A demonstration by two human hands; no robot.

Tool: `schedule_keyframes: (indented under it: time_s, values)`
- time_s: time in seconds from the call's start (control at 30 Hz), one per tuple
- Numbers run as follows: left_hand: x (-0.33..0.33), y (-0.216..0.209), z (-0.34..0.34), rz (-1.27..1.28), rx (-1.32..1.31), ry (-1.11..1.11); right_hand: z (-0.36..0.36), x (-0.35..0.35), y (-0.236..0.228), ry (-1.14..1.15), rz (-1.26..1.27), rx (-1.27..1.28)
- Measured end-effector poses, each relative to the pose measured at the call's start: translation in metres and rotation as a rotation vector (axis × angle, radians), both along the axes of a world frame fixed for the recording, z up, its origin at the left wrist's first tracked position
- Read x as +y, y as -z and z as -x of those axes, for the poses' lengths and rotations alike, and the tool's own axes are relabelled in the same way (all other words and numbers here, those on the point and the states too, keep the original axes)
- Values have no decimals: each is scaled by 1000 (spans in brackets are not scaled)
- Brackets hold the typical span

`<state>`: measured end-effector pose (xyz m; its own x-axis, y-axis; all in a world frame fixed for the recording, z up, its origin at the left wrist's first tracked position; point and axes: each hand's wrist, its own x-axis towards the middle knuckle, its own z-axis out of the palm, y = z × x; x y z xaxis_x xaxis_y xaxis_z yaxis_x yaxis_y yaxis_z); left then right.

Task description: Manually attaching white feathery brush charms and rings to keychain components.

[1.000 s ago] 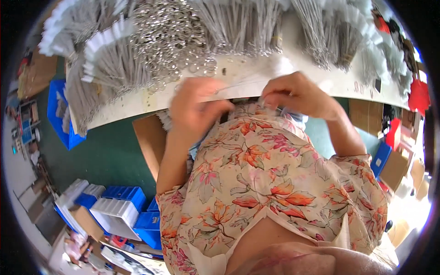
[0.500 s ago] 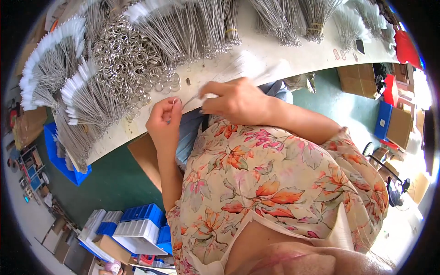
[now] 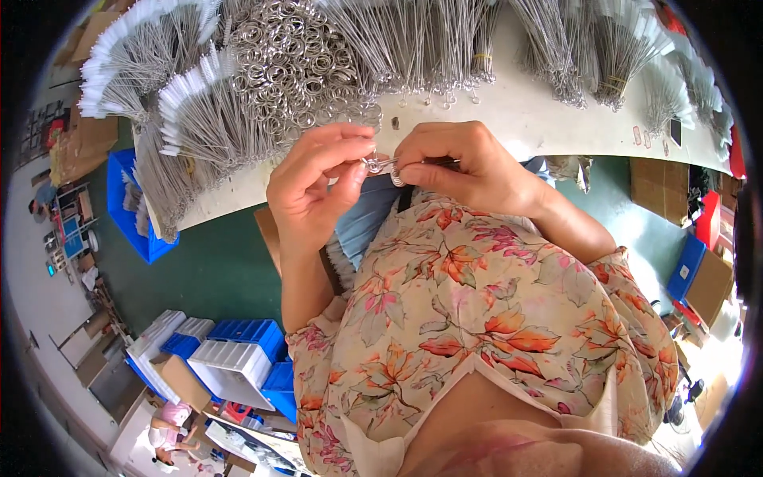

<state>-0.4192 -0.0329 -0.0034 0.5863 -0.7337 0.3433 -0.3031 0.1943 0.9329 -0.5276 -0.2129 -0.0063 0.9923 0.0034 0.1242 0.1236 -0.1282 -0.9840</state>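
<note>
Both hands are raised close together over the table's near edge. My left hand (image 3: 314, 187) is curled, with thumb and fingertips around a small shiny metal ring (image 3: 373, 165). Facing it, my right hand (image 3: 477, 168) pinches thin wire stems ending in small loops (image 3: 398, 176) between thumb and bent forefinger. Ring and loops meet in the gap between the hands; whether they are linked is too small to tell. The rest of the stems is mostly hidden by the right hand. Just beyond the left hand lies a heap of metal split rings (image 3: 294, 63).
Bundles of wire-handled brushes with white bristles (image 3: 211, 99) flank the ring heap on the white table (image 3: 540, 131), with more bundles (image 3: 556, 48) to the right. A blue bin (image 3: 147, 215) is beside the left table end. Stacked crates (image 3: 230, 366) and cardboard boxes (image 3: 660, 191) stand on the floor.
The right hand, blurred by motion before, has come in close to the left hand and holds wire stems. The ring now meets the stem loops. The view has shifted, so the table appears farther right.
</note>
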Motion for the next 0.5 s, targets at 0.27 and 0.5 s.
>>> schedule_keyframes:
  time_s: [0.27,0.5]
  values:
    - [-17,-28,15,115,-98,-182,-5,-7,-37,1,-441,152]
    - [-24,-39,9,147,-464,-310,-18,4,-53,107,-432,48]
